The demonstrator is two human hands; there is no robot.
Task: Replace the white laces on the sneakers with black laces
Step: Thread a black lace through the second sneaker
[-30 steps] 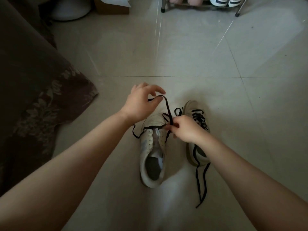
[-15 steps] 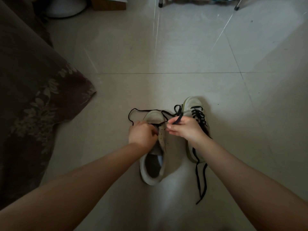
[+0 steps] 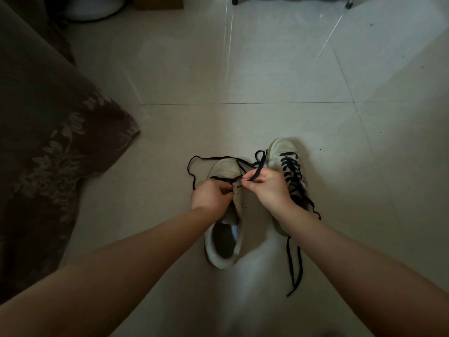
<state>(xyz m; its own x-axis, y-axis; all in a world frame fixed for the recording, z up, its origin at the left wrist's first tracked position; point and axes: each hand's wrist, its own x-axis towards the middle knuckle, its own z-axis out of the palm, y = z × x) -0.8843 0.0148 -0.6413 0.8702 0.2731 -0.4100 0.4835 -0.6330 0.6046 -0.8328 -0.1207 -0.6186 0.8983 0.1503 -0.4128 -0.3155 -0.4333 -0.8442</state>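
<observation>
Head view looks down on two white sneakers side by side on the tiled floor point(image 3: 267, 81). The right sneaker point(image 3: 286, 166) already carries a black lace, its loose ends trailing toward the viewer; the left sneaker point(image 3: 224, 215) has only one black bar across its lowest eyelets. The right hand point(image 3: 266, 188) pinches one end of the black lace point(image 3: 258, 169) just above the eyelet row, while the other end loops out over the floor past the toe. The left hand point(image 3: 211, 197) curls at the eyelet flap, probably pinching lace or flap, though the dim light hides its fingertips. A lace like this should be light, limp and slightly slippery, so it is best taken close to its stiff tip, with the soft flap steadied for threading. A dark floral cloth point(image 3: 48, 142) lies at the left.
</observation>
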